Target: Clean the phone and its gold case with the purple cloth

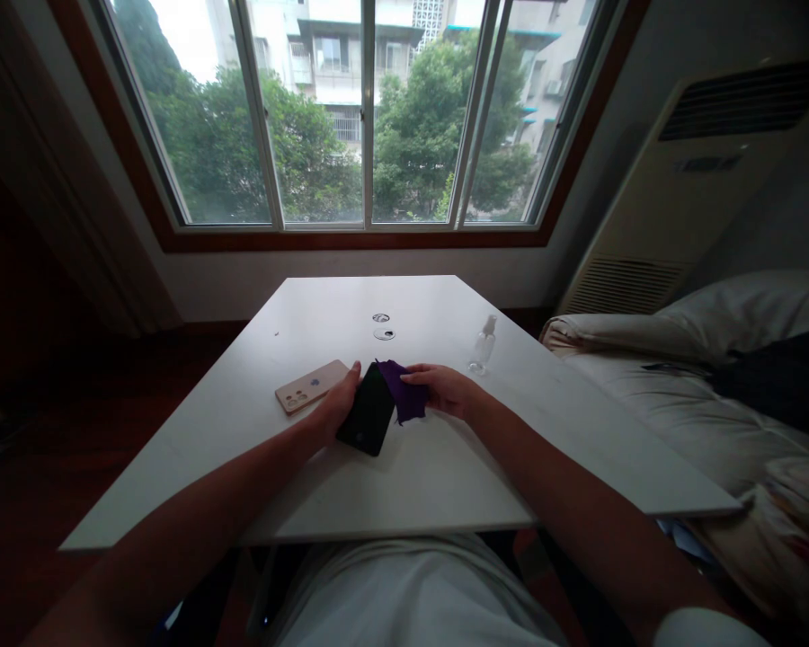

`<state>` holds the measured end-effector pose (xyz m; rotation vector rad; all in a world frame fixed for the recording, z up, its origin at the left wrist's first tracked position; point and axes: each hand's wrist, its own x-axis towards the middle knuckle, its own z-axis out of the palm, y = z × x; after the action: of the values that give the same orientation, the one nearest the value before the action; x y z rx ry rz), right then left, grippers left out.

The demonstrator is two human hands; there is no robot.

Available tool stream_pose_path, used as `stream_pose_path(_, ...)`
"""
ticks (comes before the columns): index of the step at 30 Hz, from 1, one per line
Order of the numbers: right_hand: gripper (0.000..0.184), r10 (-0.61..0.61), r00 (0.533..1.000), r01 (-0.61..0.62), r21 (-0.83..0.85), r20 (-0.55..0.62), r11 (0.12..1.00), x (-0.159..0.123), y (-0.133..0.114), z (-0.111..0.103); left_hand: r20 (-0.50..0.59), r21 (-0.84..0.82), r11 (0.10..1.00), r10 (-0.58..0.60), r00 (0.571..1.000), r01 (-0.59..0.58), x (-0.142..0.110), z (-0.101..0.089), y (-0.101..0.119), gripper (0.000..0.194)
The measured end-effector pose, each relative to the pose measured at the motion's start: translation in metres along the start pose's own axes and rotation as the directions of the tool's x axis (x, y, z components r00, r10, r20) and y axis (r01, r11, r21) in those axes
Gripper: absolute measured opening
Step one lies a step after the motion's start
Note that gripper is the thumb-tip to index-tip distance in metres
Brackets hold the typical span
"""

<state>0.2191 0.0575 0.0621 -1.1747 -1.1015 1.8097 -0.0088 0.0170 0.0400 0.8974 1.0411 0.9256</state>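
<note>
My left hand (338,404) grips a dark smartphone (368,413) by its left side, screen facing up and tilted toward me. In my right hand (440,388) is a purple cloth (408,394), pinched between thumb and fingers. The cloth's left edge lies against the upper right edge of the phone, and its lower corner hangs down. Just left of my left hand, a gold phone or phone case (312,386) with camera rings and a logo rests back side up on the white table (297,494). A clear spray bottle (484,347) stands upright beyond my right hand.
Two small round items (384,333) lie near the middle of the table. A sofa (620,368) with pale covers and dark fabric runs along the right side, with a tall air conditioner (701,180) behind it. A window (324,117) fills the wall ahead.
</note>
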Motion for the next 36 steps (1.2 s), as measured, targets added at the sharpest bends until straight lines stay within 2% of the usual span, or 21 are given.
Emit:
stream_pose_path(3,0.061,-0.087,0.985,0.09,0.013,-0.148,0.996,0.006,0.0,-0.004,-0.02,0.021,0.999,-0.039,0.999,0.039,0.001,-0.001,0.001,0.072)
stream_pose_path(5,0.069,-0.17,0.947,0.165,-0.041,-0.272,0.986,0.008,-0.001,-0.007,-0.009,0.006,0.997,-0.073,0.997,0.073,0.002,-0.002,0.001,0.075)
stream_pose_path(7,0.07,-0.316,0.861,0.273,-0.163,-0.399,0.948,0.007,-0.003,-0.01,0.02,-0.018,0.995,-0.097,0.995,0.098,0.003,-0.003,0.001,0.078)
stream_pose_path(9,0.066,-0.509,0.721,0.371,-0.36,-0.47,0.856,0.002,-0.006,-0.009,0.047,-0.021,0.993,-0.112,0.993,0.113,0.003,-0.004,0.001,0.08)
stream_pose_path(10,0.063,-0.607,0.643,0.4,-0.471,-0.468,0.787,-0.003,-0.007,-0.007,0.049,-0.017,0.994,-0.111,0.993,0.112,0.002,-0.004,0.001,0.081)
stream_pose_path(11,0.06,-0.691,0.575,0.411,-0.576,-0.437,0.706,-0.008,-0.008,-0.003,0.045,-0.012,0.994,-0.107,0.993,0.107,0.002,-0.004,0.001,0.081)
stream_pose_path(12,0.057,-0.76,0.528,0.41,-0.67,-0.38,0.62,-0.013,-0.009,0.002,0.045,-0.012,0.995,-0.1,0.994,0.101,0.002,-0.004,0.001,0.08)
stream_pose_path(13,0.055,-0.803,0.513,0.405,-0.739,-0.303,0.538,-0.019,-0.008,0.008,0.051,-0.017,0.996,-0.091,0.995,0.092,0.002,-0.004,0.001,0.079)
stream_pose_path(15,0.057,-0.827,0.556,0.433,-0.818,-0.089,0.379,-0.029,-0.004,0.023,0.076,-0.032,0.998,-0.06,0.995,0.063,0.003,-0.004,0.0,0.076)
stream_pose_path(17,0.061,-0.792,0.58,0.511,-0.842,0.19,0.172,-0.037,0.002,0.038,0.087,-0.048,0.998,-0.039,0.995,0.044,0.004,-0.004,-0.001,0.074)
stream_pose_path(19,0.062,-0.711,0.563,0.596,-0.803,0.421,-0.004,-0.041,0.009,0.051,0.039,-0.079,0.996,-0.029,0.999,0.032,0.006,-0.003,-0.002,0.073)
stream_pose_path(21,0.057,-0.662,0.529,0.646,-0.757,0.531,-0.092,-0.043,0.013,0.059,-0.017,-0.109,0.994,-0.031,0.999,0.029,0.006,-0.003,-0.003,0.074)
stream_pose_path(24,0.045,-0.691,0.494,0.657,-0.747,0.527,-0.101,-0.042,0.015,0.06,-0.041,-0.117,0.993,-0.017,0.999,0.012,0.005,-0.002,-0.003,0.074)
stream_pose_path(28,0.034,-0.762,0.482,0.616,-0.786,0.432,-0.057,-0.034,0.015,0.052,-0.039,-0.121,0.993,0.007,0.999,-0.012,0.001,0.001,-0.002,0.071)
stream_pose_path(30,0.032,-0.81,0.457,0.588,-0.808,0.367,-0.034,-0.03,0.015,0.049,-0.015,-0.137,0.99,0.017,1.0,-0.019,0.0,0.004,-0.002,0.071)
stream_pose_path(33,0.031,-0.877,0.41,0.546,-0.837,0.249,0.018,-0.028,0.014,0.048,0.034,-0.194,0.974,0.124,0.992,-0.115,0.0,0.007,-0.002,0.066)
stream_pose_path(36,0.031,-0.901,0.403,0.523,-0.848,0.161,0.083,-0.03,0.014,0.049,0.091,-0.243,0.946,0.243,0.966,-0.215,0.0,0.008,0.0,0.061)
